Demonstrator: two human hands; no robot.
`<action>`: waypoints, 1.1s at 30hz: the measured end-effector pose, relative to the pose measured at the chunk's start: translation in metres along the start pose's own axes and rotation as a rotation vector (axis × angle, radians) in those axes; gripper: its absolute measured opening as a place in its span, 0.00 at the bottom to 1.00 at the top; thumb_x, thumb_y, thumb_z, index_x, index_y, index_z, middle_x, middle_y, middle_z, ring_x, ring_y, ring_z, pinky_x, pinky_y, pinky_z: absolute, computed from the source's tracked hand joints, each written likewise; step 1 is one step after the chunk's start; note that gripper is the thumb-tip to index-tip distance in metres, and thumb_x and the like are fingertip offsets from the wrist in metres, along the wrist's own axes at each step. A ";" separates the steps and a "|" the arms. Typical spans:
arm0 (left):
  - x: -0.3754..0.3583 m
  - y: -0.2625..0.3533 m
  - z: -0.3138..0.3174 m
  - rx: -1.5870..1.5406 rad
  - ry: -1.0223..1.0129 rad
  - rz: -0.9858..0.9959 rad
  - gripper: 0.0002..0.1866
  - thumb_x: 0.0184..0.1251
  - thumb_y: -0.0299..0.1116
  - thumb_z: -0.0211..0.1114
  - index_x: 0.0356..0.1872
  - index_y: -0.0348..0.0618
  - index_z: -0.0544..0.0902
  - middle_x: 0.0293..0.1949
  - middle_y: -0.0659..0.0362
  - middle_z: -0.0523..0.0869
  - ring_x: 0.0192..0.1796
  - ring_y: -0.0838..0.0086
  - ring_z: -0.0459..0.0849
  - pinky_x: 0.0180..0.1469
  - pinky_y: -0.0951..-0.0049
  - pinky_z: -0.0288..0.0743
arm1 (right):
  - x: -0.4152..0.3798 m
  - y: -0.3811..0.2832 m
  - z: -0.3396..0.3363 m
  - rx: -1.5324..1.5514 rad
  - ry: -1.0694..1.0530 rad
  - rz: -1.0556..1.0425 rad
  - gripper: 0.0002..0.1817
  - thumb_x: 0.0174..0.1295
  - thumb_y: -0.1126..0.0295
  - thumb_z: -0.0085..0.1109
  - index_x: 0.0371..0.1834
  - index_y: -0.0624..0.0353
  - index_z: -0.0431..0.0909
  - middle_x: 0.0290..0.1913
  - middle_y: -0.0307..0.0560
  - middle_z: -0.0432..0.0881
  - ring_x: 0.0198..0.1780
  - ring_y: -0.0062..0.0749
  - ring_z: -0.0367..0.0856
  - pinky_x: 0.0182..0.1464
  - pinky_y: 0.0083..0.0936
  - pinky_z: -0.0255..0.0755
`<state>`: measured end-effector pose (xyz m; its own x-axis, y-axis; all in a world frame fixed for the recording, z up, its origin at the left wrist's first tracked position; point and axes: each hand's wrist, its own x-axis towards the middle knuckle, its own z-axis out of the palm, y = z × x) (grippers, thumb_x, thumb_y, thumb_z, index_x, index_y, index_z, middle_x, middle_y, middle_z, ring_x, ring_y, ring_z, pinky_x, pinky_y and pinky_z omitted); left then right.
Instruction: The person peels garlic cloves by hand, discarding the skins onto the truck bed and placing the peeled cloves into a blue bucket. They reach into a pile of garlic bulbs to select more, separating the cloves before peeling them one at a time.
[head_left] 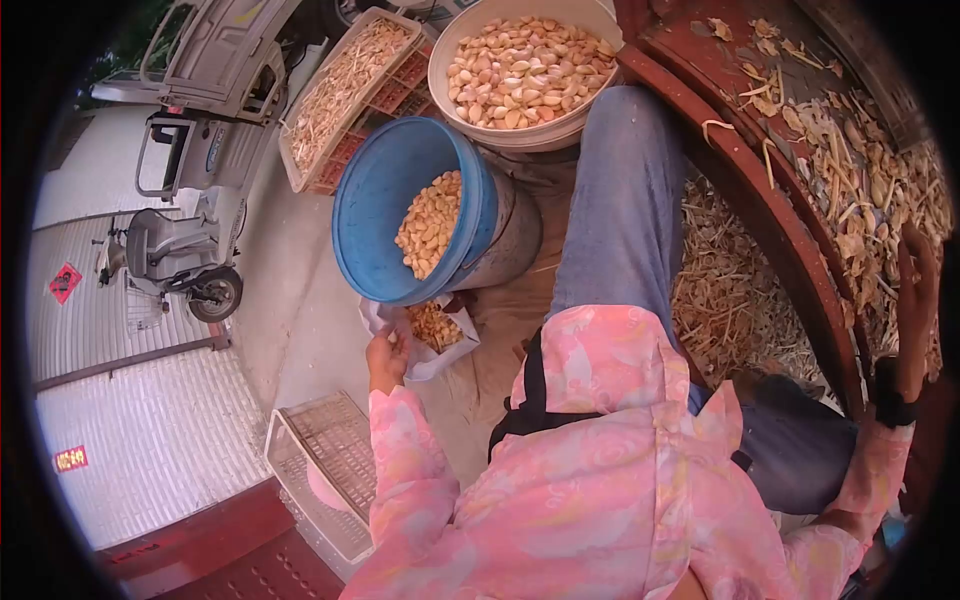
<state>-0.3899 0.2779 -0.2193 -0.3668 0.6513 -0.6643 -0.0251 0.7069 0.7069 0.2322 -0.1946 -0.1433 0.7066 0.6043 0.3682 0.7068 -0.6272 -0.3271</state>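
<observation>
My left hand is at the edge of a white box or bag that holds small yellowish-brown pieces. Its fingers are curled together, and a small pale spot shows at their tips; I cannot make out what it is. Just beyond stands a blue bucket with peeled-looking garlic cloves inside. My right hand, a dark band at its wrist, reaches over dry garlic stalks and skins on a reddish-brown table. Its fingers look stretched out, with nothing visible in them.
A white bucket full of garlic cloves stands beyond the blue one. Crates with dry stalks sit beside it. A pale plastic basket is to the left. More stalks lie under the table. A scooter and a vehicle are farther off.
</observation>
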 end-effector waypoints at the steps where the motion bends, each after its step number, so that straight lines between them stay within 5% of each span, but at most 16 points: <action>1: -0.005 -0.010 -0.010 0.218 -0.071 0.163 0.23 0.66 0.39 0.54 0.56 0.33 0.67 0.42 0.50 0.77 0.38 0.61 0.77 0.42 0.70 0.74 | 0.002 -0.039 -0.012 0.043 0.011 0.048 0.13 0.64 0.72 0.53 0.50 0.62 0.75 0.50 0.47 0.78 0.51 0.32 0.77 0.53 0.26 0.69; 2: 0.008 -0.015 0.006 0.269 0.235 0.152 0.24 0.67 0.38 0.50 0.57 0.31 0.67 0.45 0.47 0.77 0.40 0.59 0.78 0.43 0.65 0.74 | 0.006 -0.066 -0.023 0.065 0.072 0.044 0.11 0.61 0.74 0.54 0.46 0.62 0.75 0.45 0.49 0.79 0.45 0.36 0.79 0.47 0.27 0.71; 3: 0.023 -0.011 -0.001 0.023 -0.305 0.219 0.22 0.68 0.39 0.45 0.52 0.30 0.72 0.46 0.45 0.79 0.45 0.56 0.79 0.47 0.60 0.75 | 0.005 -0.068 -0.030 0.018 0.111 0.049 0.08 0.58 0.76 0.55 0.41 0.61 0.75 0.39 0.50 0.78 0.40 0.42 0.78 0.42 0.29 0.71; 6: 0.014 0.043 0.030 0.456 0.460 1.060 0.19 0.68 0.35 0.47 0.49 0.29 0.76 0.46 0.49 0.80 0.49 0.64 0.79 0.48 0.67 0.73 | -0.004 -0.047 -0.040 -0.061 0.149 0.151 0.07 0.55 0.74 0.55 0.38 0.57 0.76 0.34 0.48 0.79 0.36 0.45 0.78 0.36 0.34 0.71; 10: -0.138 0.089 0.148 0.083 -0.307 1.109 0.13 0.70 0.34 0.52 0.50 0.39 0.77 0.39 0.61 0.80 0.35 0.83 0.75 0.37 0.83 0.69 | -0.004 -0.044 -0.048 -0.032 -0.016 0.264 0.06 0.55 0.71 0.55 0.36 0.56 0.77 0.32 0.47 0.79 0.36 0.45 0.79 0.37 0.36 0.72; 12: -0.199 0.079 0.212 0.030 -0.765 1.091 0.12 0.69 0.30 0.53 0.49 0.38 0.76 0.40 0.61 0.80 0.34 0.85 0.73 0.36 0.84 0.66 | -0.004 -0.048 -0.042 -0.066 -0.007 0.178 0.06 0.55 0.70 0.56 0.35 0.56 0.77 0.33 0.47 0.79 0.36 0.45 0.79 0.37 0.37 0.71; 18: -0.390 -0.048 0.356 0.479 -1.662 1.110 0.09 0.64 0.28 0.59 0.42 0.35 0.79 0.32 0.62 0.81 0.29 0.84 0.74 0.33 0.82 0.69 | 0.002 -0.057 -0.027 -0.240 -0.161 0.082 0.08 0.53 0.71 0.58 0.36 0.59 0.76 0.32 0.49 0.75 0.33 0.47 0.78 0.34 0.38 0.71; 19: -0.412 -0.067 0.369 0.536 -1.701 1.210 0.08 0.61 0.26 0.60 0.40 0.35 0.79 0.30 0.57 0.80 0.29 0.74 0.78 0.34 0.74 0.71 | 0.005 -0.058 -0.025 -0.226 -0.157 0.075 0.07 0.53 0.71 0.57 0.35 0.59 0.75 0.31 0.49 0.75 0.33 0.47 0.78 0.34 0.38 0.70; 21: -0.432 -0.102 0.393 0.600 -1.681 1.556 0.08 0.60 0.24 0.59 0.40 0.36 0.80 0.34 0.56 0.81 0.33 0.72 0.80 0.38 0.76 0.72 | 0.009 -0.057 -0.024 -0.201 -0.153 0.061 0.06 0.52 0.72 0.57 0.33 0.59 0.74 0.30 0.49 0.74 0.32 0.48 0.77 0.33 0.38 0.70; 23: -0.442 -0.124 0.406 0.575 -1.642 1.670 0.09 0.57 0.22 0.59 0.39 0.35 0.80 0.33 0.52 0.80 0.34 0.63 0.80 0.39 0.70 0.73 | 0.007 -0.053 -0.025 -0.109 -0.074 0.102 0.03 0.53 0.73 0.54 0.31 0.59 0.73 0.30 0.51 0.76 0.32 0.49 0.77 0.33 0.39 0.70; 29: -0.473 -0.147 0.433 0.751 -1.724 1.850 0.09 0.50 0.21 0.59 0.35 0.37 0.80 0.32 0.46 0.79 0.38 0.51 0.79 0.41 0.59 0.72 | -0.001 -0.037 -0.048 0.028 0.077 0.215 0.03 0.55 0.73 0.51 0.31 0.59 0.74 0.28 0.52 0.78 0.33 0.50 0.78 0.36 0.40 0.70; 33: -0.467 -0.169 0.439 0.918 -1.692 1.958 0.08 0.50 0.25 0.61 0.32 0.36 0.80 0.32 0.45 0.79 0.37 0.50 0.79 0.42 0.55 0.72 | -0.005 -0.039 -0.055 -0.018 -0.115 0.275 0.04 0.53 0.74 0.56 0.31 0.60 0.75 0.28 0.51 0.77 0.34 0.47 0.78 0.35 0.35 0.70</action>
<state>0.1934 -0.0248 -0.1353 0.9099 -0.3545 0.2154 -0.4148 -0.7708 0.4836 0.1998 -0.2004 -0.0843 0.8714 0.4614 0.1665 0.4882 -0.7830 -0.3854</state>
